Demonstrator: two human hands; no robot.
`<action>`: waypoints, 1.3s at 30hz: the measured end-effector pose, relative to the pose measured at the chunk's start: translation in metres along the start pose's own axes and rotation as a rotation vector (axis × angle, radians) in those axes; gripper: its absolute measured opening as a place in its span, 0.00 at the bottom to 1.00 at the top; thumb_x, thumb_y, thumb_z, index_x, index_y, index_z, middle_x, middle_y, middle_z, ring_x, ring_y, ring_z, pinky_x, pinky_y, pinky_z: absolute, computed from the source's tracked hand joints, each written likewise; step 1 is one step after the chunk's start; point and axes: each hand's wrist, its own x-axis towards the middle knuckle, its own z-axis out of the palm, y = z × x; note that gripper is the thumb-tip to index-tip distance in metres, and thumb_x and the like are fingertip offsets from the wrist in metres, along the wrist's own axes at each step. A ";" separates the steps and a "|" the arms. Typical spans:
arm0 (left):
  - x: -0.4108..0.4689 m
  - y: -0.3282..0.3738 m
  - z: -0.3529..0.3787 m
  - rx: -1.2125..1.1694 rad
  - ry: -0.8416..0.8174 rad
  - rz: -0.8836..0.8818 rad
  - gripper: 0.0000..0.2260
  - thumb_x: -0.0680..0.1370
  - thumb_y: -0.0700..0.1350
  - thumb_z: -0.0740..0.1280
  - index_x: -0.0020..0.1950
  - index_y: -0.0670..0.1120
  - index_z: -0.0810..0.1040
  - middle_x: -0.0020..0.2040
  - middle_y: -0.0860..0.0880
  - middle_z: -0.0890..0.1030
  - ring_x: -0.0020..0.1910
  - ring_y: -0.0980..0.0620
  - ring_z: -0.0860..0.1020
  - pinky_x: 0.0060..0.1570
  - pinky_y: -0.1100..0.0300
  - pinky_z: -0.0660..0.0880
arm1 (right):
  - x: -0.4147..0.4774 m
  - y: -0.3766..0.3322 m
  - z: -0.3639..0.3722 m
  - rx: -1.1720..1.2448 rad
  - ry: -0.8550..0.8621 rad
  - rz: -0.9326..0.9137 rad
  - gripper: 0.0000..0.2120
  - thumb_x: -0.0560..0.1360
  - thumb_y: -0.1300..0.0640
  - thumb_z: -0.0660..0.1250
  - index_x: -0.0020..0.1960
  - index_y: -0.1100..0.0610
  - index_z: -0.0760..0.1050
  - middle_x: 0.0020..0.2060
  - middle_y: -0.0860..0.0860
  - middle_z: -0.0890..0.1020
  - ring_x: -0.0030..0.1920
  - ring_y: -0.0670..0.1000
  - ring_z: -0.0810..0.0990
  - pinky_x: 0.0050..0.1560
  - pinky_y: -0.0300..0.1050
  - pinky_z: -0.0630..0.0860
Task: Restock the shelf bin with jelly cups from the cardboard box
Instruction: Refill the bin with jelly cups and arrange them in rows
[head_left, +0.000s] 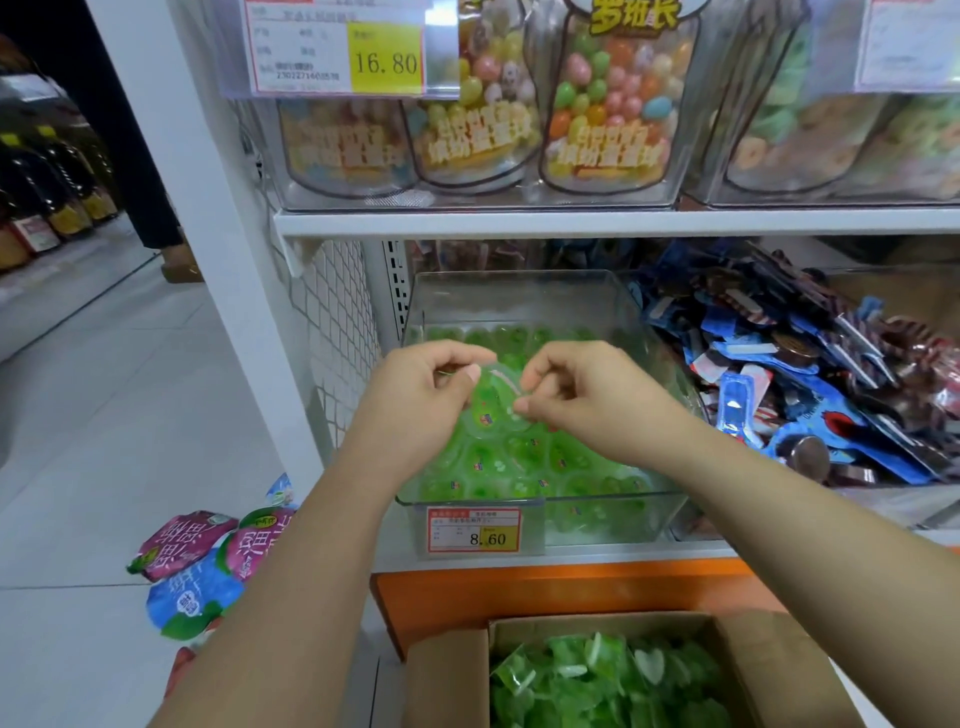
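A clear plastic shelf bin (524, 299) on the lower shelf holds several green jelly cups (524, 457) laid flat. Over the bin, my left hand (421, 395) and my right hand (582, 395) both pinch one green jelly cup (493, 397) between thumbs and fingertips, one hand at each side of it. Below, at the bottom edge of the view, an open cardboard box (447, 675) is filled with more green jelly cups (608, 680).
A price tag reading 8.60 (472, 530) hangs on the bin's front. To its right a bin of blue snack packets (810, 374) is heaped high. Candy jars (608, 104) stand on the shelf above. Pink and blue bags (202, 561) lie on the floor at left.
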 end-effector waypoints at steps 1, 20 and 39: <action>0.001 -0.001 0.002 0.078 0.018 0.022 0.12 0.79 0.40 0.64 0.51 0.57 0.81 0.45 0.47 0.83 0.45 0.45 0.80 0.50 0.51 0.76 | 0.000 0.004 0.004 0.061 -0.001 0.065 0.07 0.71 0.60 0.72 0.38 0.53 0.75 0.27 0.48 0.80 0.29 0.43 0.76 0.37 0.40 0.76; -0.016 -0.017 0.009 1.422 -0.261 0.053 0.19 0.75 0.35 0.61 0.59 0.54 0.79 0.61 0.54 0.78 0.77 0.43 0.47 0.54 0.31 0.24 | 0.018 0.038 0.048 0.383 -0.144 0.582 0.09 0.76 0.66 0.65 0.37 0.61 0.75 0.33 0.56 0.79 0.28 0.48 0.74 0.29 0.37 0.74; -0.119 -0.055 0.112 0.608 -0.113 0.586 0.12 0.73 0.42 0.61 0.50 0.50 0.82 0.45 0.54 0.81 0.40 0.53 0.80 0.40 0.61 0.74 | -0.177 0.110 0.041 0.044 0.232 0.169 0.08 0.71 0.59 0.71 0.39 0.47 0.76 0.26 0.44 0.75 0.29 0.42 0.71 0.32 0.34 0.67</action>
